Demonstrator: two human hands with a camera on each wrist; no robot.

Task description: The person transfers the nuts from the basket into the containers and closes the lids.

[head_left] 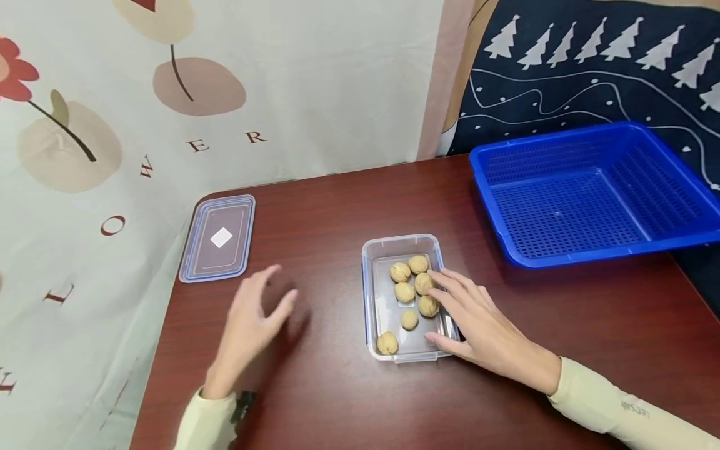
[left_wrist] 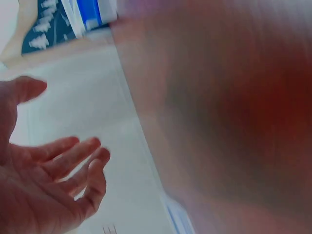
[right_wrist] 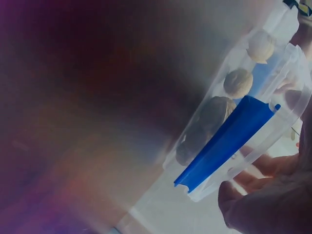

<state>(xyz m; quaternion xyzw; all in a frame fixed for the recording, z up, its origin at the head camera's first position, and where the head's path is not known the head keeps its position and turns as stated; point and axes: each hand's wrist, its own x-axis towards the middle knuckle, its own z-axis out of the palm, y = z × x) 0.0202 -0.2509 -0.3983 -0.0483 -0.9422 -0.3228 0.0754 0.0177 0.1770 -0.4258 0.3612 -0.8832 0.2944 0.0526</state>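
Several walnuts (head_left: 404, 292) lie on the bottom of a clear plastic food container (head_left: 369, 312), mostly toward its far and right side. My right hand (head_left: 489, 331) is at the container's right wall, fingers reaching over the rim close to the walnuts, thumb near the front right corner. In the right wrist view, a blue side latch (right_wrist: 226, 141) hangs on the container wall below the fingers (right_wrist: 251, 180). My left hand (head_left: 247, 319) hovers over the table left of the container, thumb and fingers spread, holding nothing; the left wrist view shows its palm (left_wrist: 34, 195) bare.
A clear lid (head_left: 232, 262) with a blue seal and a white diamond label lies at the table's far left corner. A blue mesh basket (head_left: 568, 212) stands at the back right. A flower-print curtain (head_left: 337, 94) hangs behind the brown table (head_left: 337, 400).
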